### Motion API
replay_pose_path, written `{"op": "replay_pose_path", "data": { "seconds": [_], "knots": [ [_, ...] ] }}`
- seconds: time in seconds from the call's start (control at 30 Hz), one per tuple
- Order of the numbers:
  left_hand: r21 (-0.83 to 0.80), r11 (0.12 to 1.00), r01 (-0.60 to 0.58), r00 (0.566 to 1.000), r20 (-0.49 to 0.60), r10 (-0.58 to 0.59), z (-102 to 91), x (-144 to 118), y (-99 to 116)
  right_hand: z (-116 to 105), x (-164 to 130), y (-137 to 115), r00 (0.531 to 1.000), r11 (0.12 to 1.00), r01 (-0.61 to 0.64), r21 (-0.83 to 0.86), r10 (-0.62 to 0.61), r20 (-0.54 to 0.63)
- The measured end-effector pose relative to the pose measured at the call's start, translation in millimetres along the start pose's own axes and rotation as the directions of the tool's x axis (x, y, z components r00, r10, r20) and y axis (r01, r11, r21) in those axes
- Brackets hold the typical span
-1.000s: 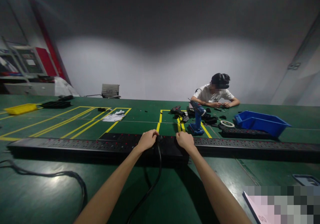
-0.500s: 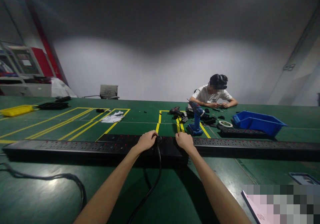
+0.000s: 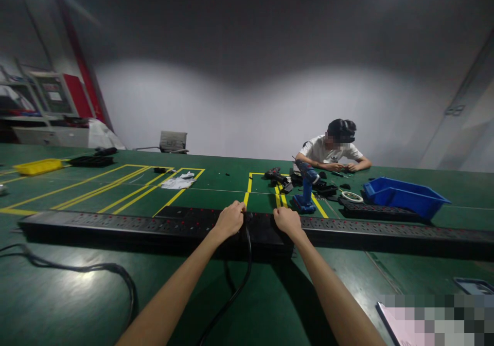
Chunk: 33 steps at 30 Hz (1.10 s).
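My left hand (image 3: 230,219) is closed over a long black power strip (image 3: 266,233), fingers curled toward its far edge. Right against those fingers is a black plug (image 3: 249,216), standing on the strip's top face; whether the fingertips also grip it is hidden. Its black cord (image 3: 247,263) hangs over the near side and runs down between my forearms. My right hand (image 3: 287,219) is wrapped over the same strip, a short way right of the plug, with its fingertips out of sight. More long strips with rows of sockets and red switches stretch out to both sides.
Beyond the strips stand a blue cordless drill (image 3: 306,189), a second power tool (image 3: 278,179) and a blue bin (image 3: 405,197). A co-worker (image 3: 334,148) sits across the green table. Left are a yellow tray (image 3: 38,167), papers (image 3: 179,181) and a loose black cable (image 3: 85,268).
The whole view has shifted slightly, so things appear a little farther right and lower. Both hands keep their places on the strip, and the plug stays beside my left fingers.
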<state>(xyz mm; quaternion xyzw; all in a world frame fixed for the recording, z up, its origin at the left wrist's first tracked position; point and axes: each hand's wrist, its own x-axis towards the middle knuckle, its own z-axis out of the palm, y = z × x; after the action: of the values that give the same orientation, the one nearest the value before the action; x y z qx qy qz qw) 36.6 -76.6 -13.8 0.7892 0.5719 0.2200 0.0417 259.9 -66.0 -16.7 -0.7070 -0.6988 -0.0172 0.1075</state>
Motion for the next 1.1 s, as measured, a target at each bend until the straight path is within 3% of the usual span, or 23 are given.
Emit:
{"op": "replay_pose_path", "data": {
  "seconds": [0.17,0.43,0.8,0.97,1.1],
  "knots": [
    [0.0,1.0,-0.013,1.0,-0.024,0.013,0.9,0.8,-1.3,4.4,1.9,2.2,1.0,1.0,0.005,0.001,-0.005,-0.013],
    [-0.168,0.98,-0.107,0.987,0.102,0.125,-8.9,5.5,-23.6,7.1,5.7,6.3,0.999,0.999,0.039,0.011,-0.039,-0.009],
    [-0.116,0.98,-0.163,0.986,0.008,0.165,-2.2,0.3,-21.2,3.3,3.5,5.4,0.998,0.998,0.054,0.011,-0.054,-0.035],
    [-0.116,0.978,-0.174,0.984,0.0,0.176,-1.0,0.9,-22.5,-10.1,-0.5,-10.4,0.96,0.965,0.258,0.058,-0.249,-0.128],
    [-0.099,0.976,-0.194,0.981,-0.01,0.194,-0.8,1.2,-22.7,-10.5,-10.8,-35.9,0.867,0.837,0.498,0.228,-0.478,-0.139]
  ]
}}
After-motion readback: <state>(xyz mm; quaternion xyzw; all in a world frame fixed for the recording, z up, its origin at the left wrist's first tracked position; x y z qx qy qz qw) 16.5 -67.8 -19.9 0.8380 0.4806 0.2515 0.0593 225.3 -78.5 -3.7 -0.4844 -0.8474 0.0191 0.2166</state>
